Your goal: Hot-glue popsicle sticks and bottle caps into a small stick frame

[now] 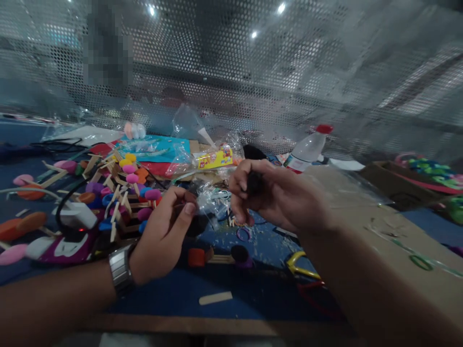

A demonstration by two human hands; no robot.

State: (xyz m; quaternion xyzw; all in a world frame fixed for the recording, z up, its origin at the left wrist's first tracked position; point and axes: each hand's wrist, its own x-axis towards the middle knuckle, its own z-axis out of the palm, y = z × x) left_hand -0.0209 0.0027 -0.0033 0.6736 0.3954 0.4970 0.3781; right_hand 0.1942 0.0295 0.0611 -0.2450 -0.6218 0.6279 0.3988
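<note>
My right hand (278, 193) is raised over the middle of the table, its fingers curled round a soft-looking black lump (255, 182). Opposite it, my left hand (162, 229), with a metal watch on the wrist, pinches a crumpled clear plastic wrapper (211, 205). A dark patch (197, 225) shows just below those left fingers; whether it is inside the wrapper I cannot tell. On the blue table beneath the hands lies a small wooden-stick piece (220, 259) with orange, black and purple lumps at its ends. A loose wooden stick (215, 298) rests nearer the edge.
Many stick pieces with coloured lumps (126, 207) crowd the left, beside a purple-and-white power strip (68, 248). Yellow-handled scissors (302, 265) lie under my right forearm. Behind are a bottle (307, 152) and a yellow packet (215, 158); cardboard (401, 260) covers the right.
</note>
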